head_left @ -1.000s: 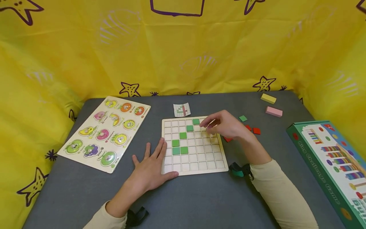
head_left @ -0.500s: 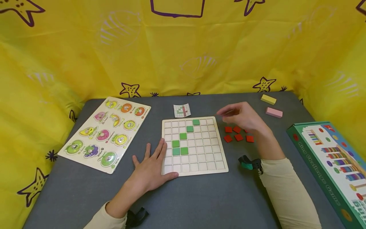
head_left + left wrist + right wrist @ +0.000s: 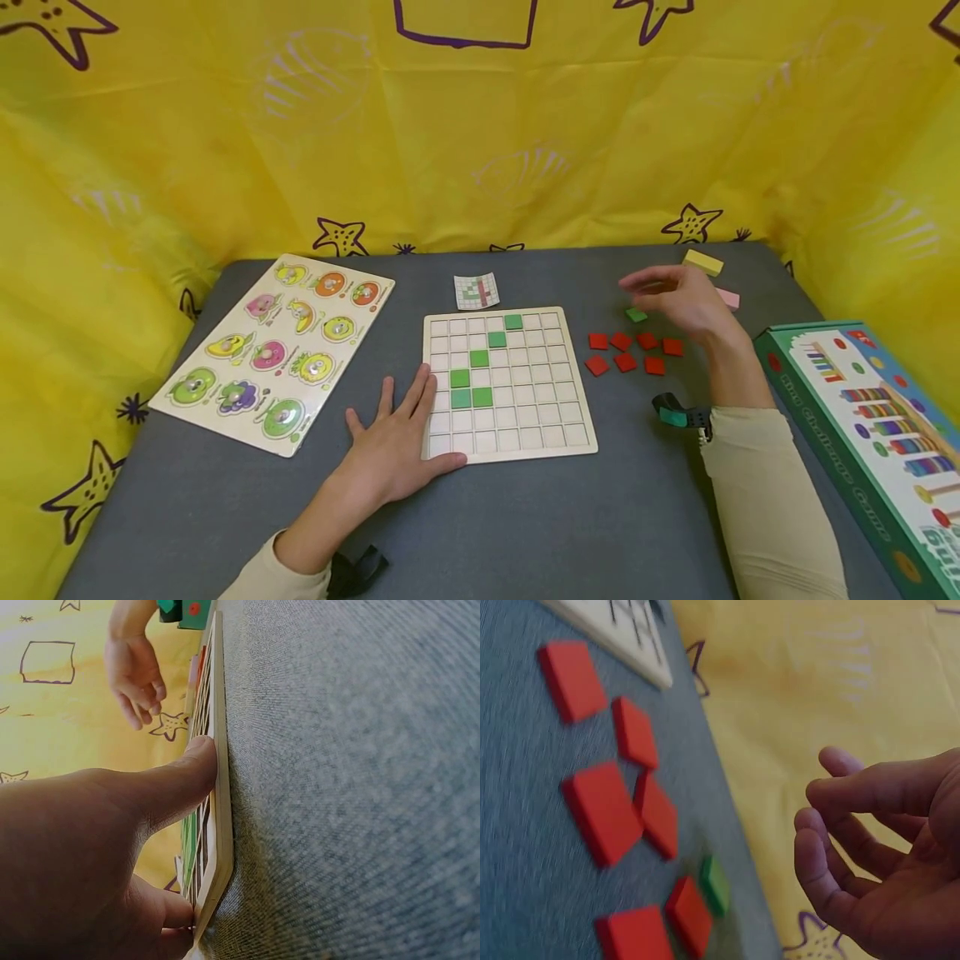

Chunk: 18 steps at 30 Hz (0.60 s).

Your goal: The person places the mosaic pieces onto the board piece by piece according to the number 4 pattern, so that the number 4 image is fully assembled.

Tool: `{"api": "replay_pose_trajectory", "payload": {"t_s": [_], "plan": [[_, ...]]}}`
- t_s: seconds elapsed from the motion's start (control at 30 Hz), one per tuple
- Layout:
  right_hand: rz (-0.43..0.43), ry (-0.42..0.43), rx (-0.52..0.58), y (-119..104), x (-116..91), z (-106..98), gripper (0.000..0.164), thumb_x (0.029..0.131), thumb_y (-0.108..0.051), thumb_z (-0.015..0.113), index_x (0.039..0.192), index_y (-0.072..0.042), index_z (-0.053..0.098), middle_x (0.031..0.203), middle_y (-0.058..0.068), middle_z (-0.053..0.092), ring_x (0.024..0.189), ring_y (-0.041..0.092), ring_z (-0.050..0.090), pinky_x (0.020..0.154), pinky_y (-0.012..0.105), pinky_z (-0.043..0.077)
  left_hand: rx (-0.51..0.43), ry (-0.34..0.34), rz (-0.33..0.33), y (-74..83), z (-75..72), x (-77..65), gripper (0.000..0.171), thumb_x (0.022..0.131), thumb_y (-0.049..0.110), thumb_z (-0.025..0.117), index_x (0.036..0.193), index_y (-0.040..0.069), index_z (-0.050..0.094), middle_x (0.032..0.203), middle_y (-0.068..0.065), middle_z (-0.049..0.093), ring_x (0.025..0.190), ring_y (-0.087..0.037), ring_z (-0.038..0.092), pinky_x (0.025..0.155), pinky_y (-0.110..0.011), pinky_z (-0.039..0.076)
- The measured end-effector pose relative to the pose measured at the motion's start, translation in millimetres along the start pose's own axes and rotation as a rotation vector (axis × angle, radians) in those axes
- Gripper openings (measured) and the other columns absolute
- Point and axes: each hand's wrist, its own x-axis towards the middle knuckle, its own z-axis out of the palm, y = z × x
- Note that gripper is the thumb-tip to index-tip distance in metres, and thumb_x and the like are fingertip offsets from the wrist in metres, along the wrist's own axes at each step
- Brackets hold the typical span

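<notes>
My left hand (image 3: 393, 446) rests with spread fingers on the lower left corner of a wooden grid board (image 3: 536, 417). In the left wrist view its thumb (image 3: 191, 776) lies along the board's edge. Several green tiles (image 3: 479, 358) sit in the board's squares, most of them in a slanting line. Over the table to the right of the board hovers my right hand (image 3: 686, 302), its fingers loosely bent and holding nothing. Just below its fingertips lies one loose green tile (image 3: 636, 315). Several red tiles (image 3: 604, 814) are scattered nearby, between that hand and the board.
A small pattern card (image 3: 476, 292) lies behind the board. At the left is a fruit peg puzzle (image 3: 247, 333). A yellow block (image 3: 702, 262) and a pink block (image 3: 728, 298) are at the back right, partly behind the right hand. A green game box (image 3: 862, 450) stands at the right edge.
My right hand has moved from above the board's upper right to the right, over the loose green tile, uncovering the red tiles. The left hand has stayed in place.
</notes>
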Motion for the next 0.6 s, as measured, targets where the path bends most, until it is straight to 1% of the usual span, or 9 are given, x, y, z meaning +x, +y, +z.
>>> {"api": "replay_pose_trajectory", "payload": {"t_s": [0.07,0.13,0.23,0.3,0.4,0.6], "plan": [[0.008,0.002,-0.007,5,1,-1,0.038,0.103,-0.016,0.065,0.138,-0.004,0.066,0.137,0.016,0.067,0.108,0.015,0.066,0.094,0.028,0.053,-0.001,0.0,0.0,0.2,-0.2,-0.1,0.115,0.086,0.073,0.069,0.169,0.016,0.014,0.177,0.0,0.0,0.158,-0.051,0.004,0.102,-0.093,0.008],[0.016,-0.002,-0.015,9,1,-1,0.037,0.103,-0.014,0.064,0.138,-0.003,0.066,0.139,0.019,0.065,0.113,0.021,0.065,0.093,0.025,0.051,-0.001,0.001,0.0,0.2,-0.1,-0.3,0.115,0.086,0.073,0.069,0.169,0.016,0.014,0.177,0.0,0.001,0.158,-0.051,0.004,0.102,-0.094,0.008],[0.024,-0.006,-0.036,16,3,0,0.036,0.102,-0.009,0.062,0.138,-0.002,0.066,0.141,0.023,0.064,0.121,0.03,0.062,0.088,0.02,0.051,-0.004,0.004,0.0,-0.2,0.1,-0.7,0.115,0.086,0.072,0.07,0.169,0.016,0.014,0.177,0.001,0.001,0.159,-0.051,0.004,0.102,-0.093,0.008],[0.027,-0.006,-0.051,20,4,0,0.036,0.101,-0.006,0.062,0.136,-0.001,0.067,0.14,0.024,0.064,0.123,0.034,0.061,0.084,0.017,0.051,-0.005,0.004,0.0,-0.4,0.2,-0.8,0.114,0.086,0.072,0.07,0.169,0.016,0.014,0.177,0.001,0.0,0.159,-0.051,0.003,0.102,-0.093,0.008],[0.034,-0.007,-0.071,26,7,1,0.036,0.1,-0.002,0.061,0.134,-0.001,0.069,0.139,0.026,0.064,0.124,0.037,0.06,0.08,0.016,0.05,-0.005,0.002,-0.001,-0.4,0.2,-0.7,0.114,0.086,0.072,0.07,0.169,0.016,0.014,0.177,0.001,0.0,0.159,-0.051,0.003,0.102,-0.093,0.007],[0.034,-0.017,-0.109,31,9,2,0.035,0.098,0.001,0.062,0.132,-0.003,0.071,0.139,0.026,0.064,0.124,0.038,0.059,0.079,0.016,0.049,-0.005,-0.006,-0.003,-0.1,0.0,-0.2,0.115,0.086,0.073,0.069,0.169,0.017,0.013,0.177,0.002,-0.001,0.159,-0.051,0.002,0.102,-0.093,0.007]]}}
